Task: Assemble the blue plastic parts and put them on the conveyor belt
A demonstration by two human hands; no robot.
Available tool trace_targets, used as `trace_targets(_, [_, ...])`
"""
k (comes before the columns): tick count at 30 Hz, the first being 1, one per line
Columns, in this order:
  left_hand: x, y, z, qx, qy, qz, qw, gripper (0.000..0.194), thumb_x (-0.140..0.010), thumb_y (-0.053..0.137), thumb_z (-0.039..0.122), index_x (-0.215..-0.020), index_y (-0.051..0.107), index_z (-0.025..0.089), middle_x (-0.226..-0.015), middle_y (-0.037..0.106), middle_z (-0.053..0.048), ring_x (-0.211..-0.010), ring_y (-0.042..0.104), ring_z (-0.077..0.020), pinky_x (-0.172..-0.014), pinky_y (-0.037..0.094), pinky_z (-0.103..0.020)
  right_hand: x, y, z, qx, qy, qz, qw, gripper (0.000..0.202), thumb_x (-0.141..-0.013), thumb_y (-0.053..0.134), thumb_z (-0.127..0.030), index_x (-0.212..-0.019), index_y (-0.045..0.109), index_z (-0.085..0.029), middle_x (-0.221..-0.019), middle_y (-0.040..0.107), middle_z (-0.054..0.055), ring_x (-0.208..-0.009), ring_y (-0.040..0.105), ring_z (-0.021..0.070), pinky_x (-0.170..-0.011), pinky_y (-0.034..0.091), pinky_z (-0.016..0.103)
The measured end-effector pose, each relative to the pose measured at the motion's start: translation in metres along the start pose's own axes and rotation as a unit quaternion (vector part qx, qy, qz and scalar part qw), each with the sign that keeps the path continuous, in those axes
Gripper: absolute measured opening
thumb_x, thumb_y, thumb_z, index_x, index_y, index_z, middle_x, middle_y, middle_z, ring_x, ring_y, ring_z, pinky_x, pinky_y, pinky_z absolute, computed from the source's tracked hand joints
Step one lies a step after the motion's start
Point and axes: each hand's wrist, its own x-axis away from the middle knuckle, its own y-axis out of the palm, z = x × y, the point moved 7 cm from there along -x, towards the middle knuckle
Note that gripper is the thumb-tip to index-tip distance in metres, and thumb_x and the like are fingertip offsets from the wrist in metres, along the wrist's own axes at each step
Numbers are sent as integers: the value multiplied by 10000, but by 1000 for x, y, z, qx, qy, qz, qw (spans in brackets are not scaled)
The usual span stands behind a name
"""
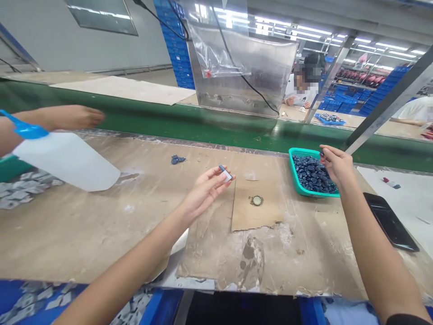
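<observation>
My left hand (208,189) is closed on a small white and dark blue piece (225,173), held over the middle of the bench. At the right, my right hand (336,164) is raised over the edge of a green basket (295,175) filled with small dark blue pieces (313,174). Its fingers are pinched on a small dark piece (322,154). A round metal item with an ornate rim (257,200) lies on a brown cardboard square (246,216) between my hands.
Another person's hand (81,117) reaches in at the left, near a white bottle (74,162). A black phone (390,221) lies at the right. Blue scraps (177,159) sit farther back. A person (304,83) sits beyond the green belt (237,131).
</observation>
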Motion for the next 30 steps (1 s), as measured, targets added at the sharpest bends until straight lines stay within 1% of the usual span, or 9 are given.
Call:
trace_targets(2, [8, 1, -8, 6, -2, -17, 1000, 274, -645, 705, 146, -900, 604, 157, -915, 623, -23, -879, 620, -153, -823, 479, -242, 22, 14, -1, -121, 67, -33, 990, 126, -674, 661, -185, -799, 655, -172, -573, 568, -9, -490, 527, 106, -459, 487, 220])
trace_targets(5, [10, 1, -22, -15, -27, -47, 998, 296, -647, 716, 187, -925, 619, 158, -930, 628, -36, -851, 626, -153, -771, 489, -222, 61, 44, 3, -272, 176, -80, 943, 222, -578, 722, -96, -785, 652, -141, -687, 645, 40, -576, 602, 119, -514, 537, 184])
trace_targets(10, [7, -4, -23, -11, -26, -40, 999, 255, -698, 671, 197, -944, 624, 147, -923, 639, -55, -806, 628, -135, -727, 493, -207, 94, 79, 4, -309, 213, -142, 916, 201, -583, 725, -95, -767, 657, -142, -764, 670, 51, -655, 628, 110, -605, 545, 146])
trace_targets(13, [6, -5, -9, 29, 18, -9, 999, 179, -739, 627, 190, -914, 616, 152, -923, 635, -40, -826, 624, -125, -801, 485, -228, 97, 89, 1, -295, 201, -168, 919, 179, -554, 762, -134, -702, 662, -129, -718, 661, 51, -627, 618, 105, -542, 519, 120])
trace_targets(15, [3, 2, -6, 38, 13, -19, 999, 151, -750, 604, 154, -900, 609, 143, -921, 635, -43, -851, 624, -133, -877, 464, -263, 100, 97, -1, -268, 191, -194, 924, 202, -526, 787, -167, -686, 670, -128, -659, 648, 41, -601, 607, 108, -511, 502, 130])
trace_targets(19, [-10, 19, -14, 33, -29, -72, 996, 162, -732, 576, 53, -886, 582, 106, -893, 634, -61, -880, 625, -155, -946, 430, -312, 111, 113, -7, -173, 132, -251, 943, 261, -560, 778, -237, -790, 692, -148, -718, 659, 46, -615, 589, 114, -554, 496, 188])
trace_targets(23, [-14, 14, -20, 30, 22, -46, 998, 207, -691, 606, 24, -855, 536, 128, -852, 626, -23, -876, 625, -147, -954, 423, -325, 126, 123, -15, -62, 24, -290, 955, 181, -630, 729, -288, -760, 690, -169, -794, 644, 46, -708, 594, 146, -669, 503, 256])
trace_targets(27, [-9, 6, -24, 12, 6, -44, 999, 183, -701, 637, 95, -833, 517, 135, -821, 624, -22, -855, 634, -164, -951, 423, -369, 139, 132, -26, 59, -90, -336, 936, 122, -706, 647, -298, -756, 659, -188, -791, 631, 38, -741, 587, 184, -685, 484, 315])
trace_targets(30, [-8, 6, -22, 0, -1, -49, 999, 203, -724, 630, 128, -903, 534, 140, -859, 627, -31, -873, 631, -171, -947, 422, -381, 148, 137, -35, 171, -198, -357, 897, 80, -760, 575, -254, -787, 635, -209, -809, 644, 33, -772, 582, 200, -710, 456, 338])
